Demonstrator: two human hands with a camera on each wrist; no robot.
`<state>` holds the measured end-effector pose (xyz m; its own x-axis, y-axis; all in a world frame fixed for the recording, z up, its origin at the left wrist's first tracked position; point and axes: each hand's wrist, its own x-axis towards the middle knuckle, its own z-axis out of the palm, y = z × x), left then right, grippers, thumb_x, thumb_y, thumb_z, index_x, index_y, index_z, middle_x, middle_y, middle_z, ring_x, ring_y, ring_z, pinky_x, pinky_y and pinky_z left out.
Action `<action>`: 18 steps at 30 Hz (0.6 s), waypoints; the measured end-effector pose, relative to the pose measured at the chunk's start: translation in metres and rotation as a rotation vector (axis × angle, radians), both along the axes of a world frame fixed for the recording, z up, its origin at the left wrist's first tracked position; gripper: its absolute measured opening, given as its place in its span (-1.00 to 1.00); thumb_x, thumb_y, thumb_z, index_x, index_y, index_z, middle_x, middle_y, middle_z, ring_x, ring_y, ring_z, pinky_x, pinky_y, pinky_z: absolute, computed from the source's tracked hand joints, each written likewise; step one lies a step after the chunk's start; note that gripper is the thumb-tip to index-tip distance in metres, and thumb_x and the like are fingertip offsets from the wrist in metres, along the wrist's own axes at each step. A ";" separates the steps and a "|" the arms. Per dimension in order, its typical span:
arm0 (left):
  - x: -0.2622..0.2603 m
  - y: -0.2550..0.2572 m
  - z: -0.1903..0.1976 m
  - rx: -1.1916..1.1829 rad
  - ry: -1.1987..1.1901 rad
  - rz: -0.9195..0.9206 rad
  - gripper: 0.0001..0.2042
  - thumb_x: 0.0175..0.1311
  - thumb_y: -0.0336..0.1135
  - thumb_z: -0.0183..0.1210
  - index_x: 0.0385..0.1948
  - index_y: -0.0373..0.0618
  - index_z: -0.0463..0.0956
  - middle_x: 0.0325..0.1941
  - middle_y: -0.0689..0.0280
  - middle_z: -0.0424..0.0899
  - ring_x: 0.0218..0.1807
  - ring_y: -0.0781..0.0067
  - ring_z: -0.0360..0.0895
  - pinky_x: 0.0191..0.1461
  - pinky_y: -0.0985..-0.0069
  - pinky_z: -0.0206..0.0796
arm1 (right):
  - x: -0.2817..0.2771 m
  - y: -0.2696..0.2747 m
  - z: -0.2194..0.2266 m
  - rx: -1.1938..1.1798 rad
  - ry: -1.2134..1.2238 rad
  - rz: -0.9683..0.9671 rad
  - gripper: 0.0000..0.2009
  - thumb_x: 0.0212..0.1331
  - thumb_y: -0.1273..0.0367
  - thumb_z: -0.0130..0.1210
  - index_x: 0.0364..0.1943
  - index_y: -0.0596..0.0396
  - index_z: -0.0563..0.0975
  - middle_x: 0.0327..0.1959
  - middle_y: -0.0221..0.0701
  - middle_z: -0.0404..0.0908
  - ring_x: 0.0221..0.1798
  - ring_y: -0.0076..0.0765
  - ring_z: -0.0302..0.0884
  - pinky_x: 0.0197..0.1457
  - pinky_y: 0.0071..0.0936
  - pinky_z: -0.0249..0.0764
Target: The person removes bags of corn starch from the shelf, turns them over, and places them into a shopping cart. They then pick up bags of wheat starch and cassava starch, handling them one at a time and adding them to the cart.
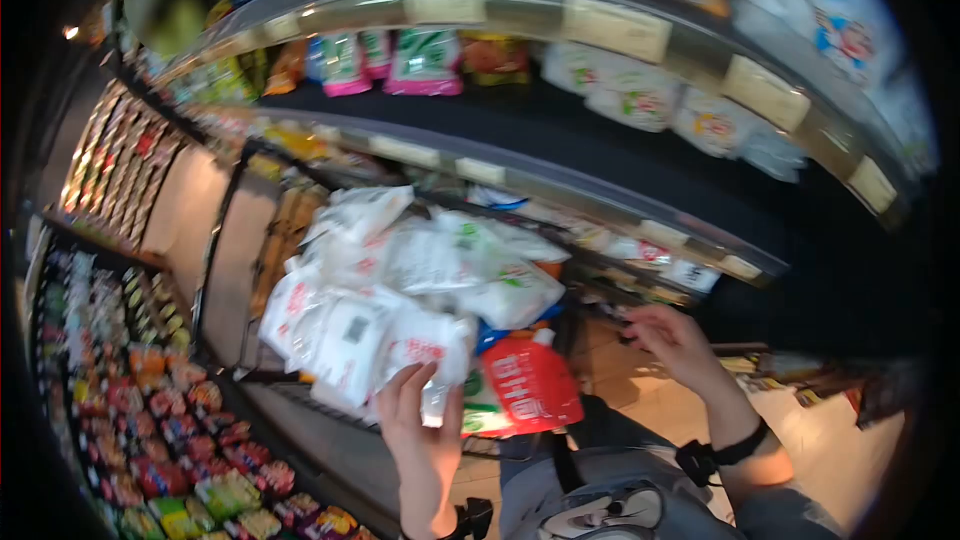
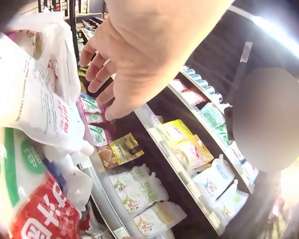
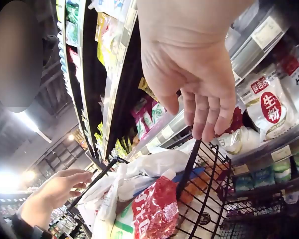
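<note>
White printed bags (image 1: 420,260) are heaped in a black wire basket (image 3: 209,184), with a red bag (image 1: 530,385) on the side nearest the body. My left hand (image 1: 425,440) is held with loosely bent, spread fingers at the near edge of the white bags; the left wrist view shows nothing in that hand (image 2: 134,64). On the other side, my right hand (image 1: 685,350) hangs palm inward with relaxed fingers. Its fingertips (image 3: 204,132) are at the top of a black bar of the basket; whether they touch it I cannot tell. No item is in this hand.
Curved shelves (image 1: 600,180) with price labels and bags stand ahead. Small coloured packets (image 1: 160,430) fill a display at the lower left. White bags with red labels (image 3: 271,107) stand on a shelf beside my right hand. Tiled floor (image 1: 620,375) shows between basket and body.
</note>
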<state>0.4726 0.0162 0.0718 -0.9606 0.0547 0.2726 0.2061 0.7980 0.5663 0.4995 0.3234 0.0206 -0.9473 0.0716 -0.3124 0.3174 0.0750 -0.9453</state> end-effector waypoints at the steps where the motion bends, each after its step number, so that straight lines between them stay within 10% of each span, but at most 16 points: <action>1: 0.001 0.008 -0.002 0.074 -0.007 -0.035 -0.67 -0.04 -0.44 0.27 -0.15 -0.16 0.51 -0.10 0.12 0.53 -0.05 0.07 0.42 0.06 0.28 0.24 | -0.001 0.006 -0.003 -0.045 0.011 -0.034 -0.80 0.29 0.40 -0.04 -0.07 0.21 0.44 -0.16 -0.35 0.56 -0.07 -0.48 0.54 0.02 -0.55 0.45; 7: 0.001 0.059 -0.001 0.214 -0.140 -0.284 -0.73 0.01 -0.55 0.17 -0.18 -0.30 0.49 -0.19 0.07 0.57 -0.08 0.09 0.48 0.04 0.36 0.26 | -0.016 0.035 0.026 0.041 0.143 -0.216 -0.78 0.32 0.40 -0.08 -0.03 0.17 0.43 -0.18 -0.37 0.56 -0.14 -0.55 0.51 -0.08 -0.57 0.46; 18: 0.012 0.089 -0.009 0.363 -0.218 -0.464 -0.65 -0.04 -0.47 0.28 -0.13 -0.24 0.49 -0.19 0.09 0.58 -0.13 0.06 0.50 -0.07 0.33 0.33 | -0.107 0.145 0.056 0.213 0.437 -1.142 -0.65 0.15 0.43 -0.03 0.06 0.08 0.33 -0.15 -0.29 0.46 -0.24 -0.33 0.50 -0.27 -0.43 0.48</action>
